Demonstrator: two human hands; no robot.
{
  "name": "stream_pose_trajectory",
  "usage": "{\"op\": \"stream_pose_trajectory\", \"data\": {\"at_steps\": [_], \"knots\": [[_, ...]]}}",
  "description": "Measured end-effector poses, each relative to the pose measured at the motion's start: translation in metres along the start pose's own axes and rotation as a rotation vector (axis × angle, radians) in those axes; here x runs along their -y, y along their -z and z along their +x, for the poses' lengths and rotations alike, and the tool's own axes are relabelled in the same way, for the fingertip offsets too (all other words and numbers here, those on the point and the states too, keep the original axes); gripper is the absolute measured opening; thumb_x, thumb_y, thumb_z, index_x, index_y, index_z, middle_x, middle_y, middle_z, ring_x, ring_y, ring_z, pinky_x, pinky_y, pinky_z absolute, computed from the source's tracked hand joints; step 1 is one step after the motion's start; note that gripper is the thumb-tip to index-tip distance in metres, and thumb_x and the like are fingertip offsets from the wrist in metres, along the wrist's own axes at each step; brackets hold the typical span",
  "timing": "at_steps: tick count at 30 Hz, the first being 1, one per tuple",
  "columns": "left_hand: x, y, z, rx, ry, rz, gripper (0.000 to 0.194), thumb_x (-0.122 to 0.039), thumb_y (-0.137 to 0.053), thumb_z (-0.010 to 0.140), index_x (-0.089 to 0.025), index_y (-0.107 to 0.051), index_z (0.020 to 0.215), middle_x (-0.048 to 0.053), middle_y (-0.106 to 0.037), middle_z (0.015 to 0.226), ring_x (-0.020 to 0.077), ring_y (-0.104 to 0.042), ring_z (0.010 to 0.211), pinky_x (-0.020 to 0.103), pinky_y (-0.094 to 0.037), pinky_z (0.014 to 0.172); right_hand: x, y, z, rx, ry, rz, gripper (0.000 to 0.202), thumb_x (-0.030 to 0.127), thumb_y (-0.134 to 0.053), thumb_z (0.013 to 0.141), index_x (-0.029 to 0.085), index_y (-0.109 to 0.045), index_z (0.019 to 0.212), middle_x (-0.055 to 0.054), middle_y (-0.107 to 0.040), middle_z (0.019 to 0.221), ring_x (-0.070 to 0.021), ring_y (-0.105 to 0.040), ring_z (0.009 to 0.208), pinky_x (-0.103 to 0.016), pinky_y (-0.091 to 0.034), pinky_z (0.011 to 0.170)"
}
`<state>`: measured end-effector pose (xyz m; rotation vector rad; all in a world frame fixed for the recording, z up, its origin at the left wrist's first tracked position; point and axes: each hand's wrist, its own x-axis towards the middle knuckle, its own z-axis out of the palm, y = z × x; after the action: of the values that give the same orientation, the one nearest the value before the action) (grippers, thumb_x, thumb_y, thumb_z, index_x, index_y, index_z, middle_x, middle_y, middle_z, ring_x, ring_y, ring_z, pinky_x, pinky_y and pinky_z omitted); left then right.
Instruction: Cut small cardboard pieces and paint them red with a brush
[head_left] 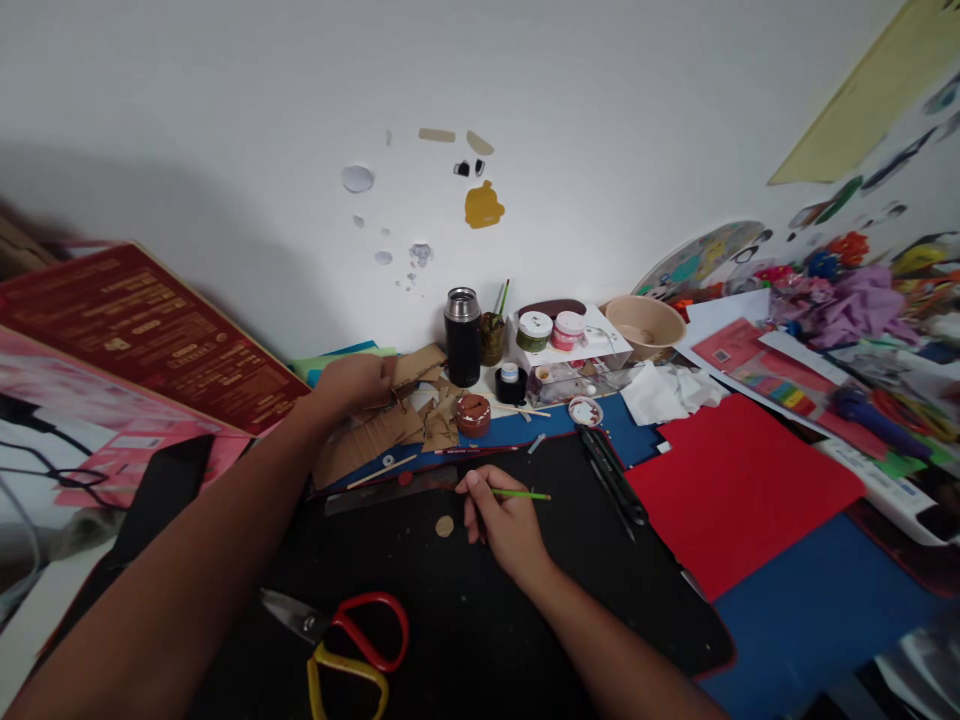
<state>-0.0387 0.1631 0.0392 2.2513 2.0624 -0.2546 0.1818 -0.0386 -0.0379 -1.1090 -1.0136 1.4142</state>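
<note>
My left hand (358, 382) reaches to the back of the desk, its fingers closed at the edge of a brown piece of cardboard (417, 368); the fingertips are partly hidden. More torn cardboard (375, 435) lies beneath it. Over the black mat, my right hand (504, 520) pinches a thin green-handled paintbrush (525, 494), its handle pointing right. A small round cardboard disc (445, 526) rests on the mat just left of that hand. Behind it lies a clear ruler (390, 490) with a small red disc (406, 479) on it. An open jar of brown paint (473, 415) stands beyond.
Red-and-yellow-handled scissors (337, 640) lie open at the front. A black flask (463, 338), paint jars (551, 330) and a beige bowl (645, 325) line the wall. Black cutter (611, 475) and red sheet (742, 490) are at right; a red board (150, 340) leans at left.
</note>
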Motion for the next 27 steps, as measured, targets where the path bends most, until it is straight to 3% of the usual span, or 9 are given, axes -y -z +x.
{"op": "stream_pose_trajectory", "data": {"at_steps": [6, 12, 16, 19, 22, 25, 27], "knots": [[-0.003, 0.005, -0.007, -0.047, 0.042, -0.005, 0.036, -0.042, -0.052, 0.09, -0.02, -0.079, 0.096, 0.018, -0.08, 0.097, 0.0353, -0.074, 0.092, 0.036, -0.049, 0.073, 0.0, 0.0, 0.0, 0.001, -0.014, -0.012, 0.049, 0.067, -0.065, 0.094, 0.018, -0.069, 0.086, 0.005, -0.058, 0.053, -0.0088, -0.05, 0.039, -0.018, -0.029, 0.039], [0.002, 0.016, -0.027, -0.186, 0.084, -0.093, 0.038, -0.044, -0.046, 0.097, -0.022, -0.076, 0.103, 0.012, -0.079, 0.098, 0.0298, -0.07, 0.089, 0.033, -0.041, 0.066, 0.002, 0.0, -0.001, 0.0, -0.002, -0.002, 0.05, 0.067, -0.064, 0.094, 0.018, -0.069, 0.087, 0.005, -0.058, 0.052, -0.0087, -0.049, 0.039, -0.018, -0.03, 0.039], [0.007, 0.01, -0.054, -0.338, 0.078, -0.242, 0.044, -0.05, -0.04, 0.101, -0.021, -0.073, 0.092, 0.01, -0.075, 0.087, 0.027, -0.064, 0.077, 0.033, -0.032, 0.061, 0.004, 0.001, -0.001, -0.011, 0.015, 0.004, 0.051, 0.068, -0.065, 0.094, 0.018, -0.068, 0.086, 0.005, -0.058, 0.052, -0.0087, -0.049, 0.038, -0.018, -0.03, 0.039], [0.012, 0.002, -0.078, -0.336, 0.08, -0.355, 0.053, -0.054, -0.032, 0.103, -0.022, -0.071, 0.087, 0.011, -0.072, 0.083, 0.028, -0.063, 0.077, 0.033, -0.032, 0.064, 0.004, 0.002, -0.001, -0.016, 0.023, 0.017, 0.052, 0.069, -0.065, 0.094, 0.018, -0.068, 0.087, 0.005, -0.058, 0.052, -0.0088, -0.05, 0.038, -0.018, -0.03, 0.038], [0.014, -0.003, -0.101, -0.334, 0.111, -0.451, 0.048, -0.052, -0.034, 0.103, -0.022, -0.066, 0.082, 0.009, -0.069, 0.077, 0.0273, -0.062, 0.075, 0.033, -0.034, 0.065, 0.003, 0.002, -0.001, -0.017, 0.026, 0.009, 0.051, 0.068, -0.064, 0.094, 0.018, -0.068, 0.086, 0.005, -0.058, 0.051, -0.0088, -0.05, 0.038, -0.018, -0.031, 0.038], [0.011, 0.002, -0.128, -0.394, 0.123, -0.563, 0.041, -0.044, -0.037, 0.103, -0.023, -0.052, 0.071, 0.002, -0.058, 0.064, 0.0211, -0.055, 0.063, 0.031, -0.034, 0.061, 0.001, 0.001, 0.0, -0.015, 0.03, 0.003, 0.052, 0.069, -0.064, 0.094, 0.018, -0.068, 0.086, 0.005, -0.057, 0.05, -0.0088, -0.049, 0.037, -0.018, -0.032, 0.038], [0.006, 0.011, -0.15, -0.539, 0.096, -0.764, 0.041, -0.037, -0.041, 0.103, -0.024, -0.046, 0.065, -0.001, -0.049, 0.058, 0.0173, -0.048, 0.057, 0.029, -0.034, 0.058, 0.0, 0.001, 0.0, -0.016, 0.031, 0.004, 0.053, 0.07, -0.064, 0.094, 0.018, -0.068, 0.086, 0.005, -0.057, 0.05, -0.0088, -0.049, 0.037, -0.018, -0.032, 0.038]]}}
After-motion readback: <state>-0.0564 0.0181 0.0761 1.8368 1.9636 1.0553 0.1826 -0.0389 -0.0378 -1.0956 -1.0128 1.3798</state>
